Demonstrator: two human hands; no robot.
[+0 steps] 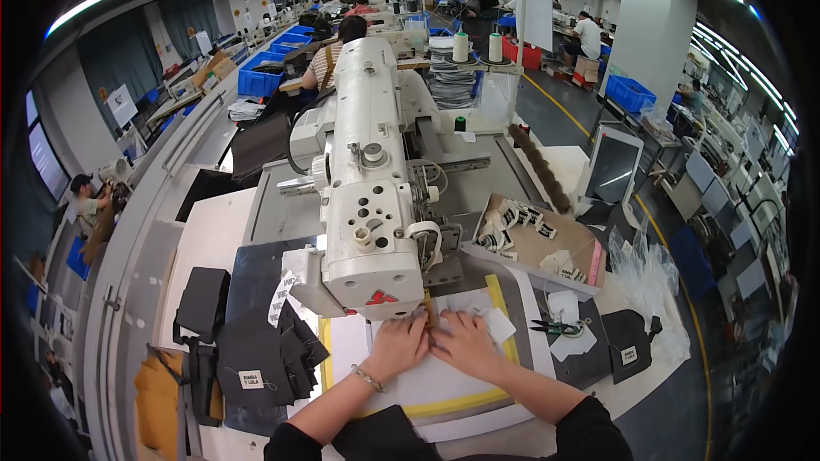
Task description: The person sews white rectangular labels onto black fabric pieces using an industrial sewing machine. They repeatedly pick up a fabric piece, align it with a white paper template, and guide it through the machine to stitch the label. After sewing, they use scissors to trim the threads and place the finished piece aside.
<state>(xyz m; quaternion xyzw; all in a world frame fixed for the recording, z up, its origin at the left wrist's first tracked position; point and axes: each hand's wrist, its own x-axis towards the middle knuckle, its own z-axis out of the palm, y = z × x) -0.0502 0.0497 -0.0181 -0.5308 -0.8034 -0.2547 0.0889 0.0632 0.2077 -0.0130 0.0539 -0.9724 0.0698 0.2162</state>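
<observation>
A white sewing machine [371,205] stands in front of me, its head over a white template [465,405] edged with yellow tape. My left hand [400,347] is under the machine head, fingers drawn together at the template; whatever is between the fingertips is hidden. Beside it my right hand [464,343] lies on the template with fingers stretched out, the two thumbs close together. A small white piece [498,324] is by the right fingers. At the front edge lies a black fabric piece [384,435].
Black fabric pieces [248,350] are stacked at left, near mustard fabric [156,405]. To the right are a cardboard box [547,277] of labels, thread snips [555,327], a black pouch [629,346] and a clear plastic bag [653,277]. A tablet [613,166] stands behind; co-workers sit farther off.
</observation>
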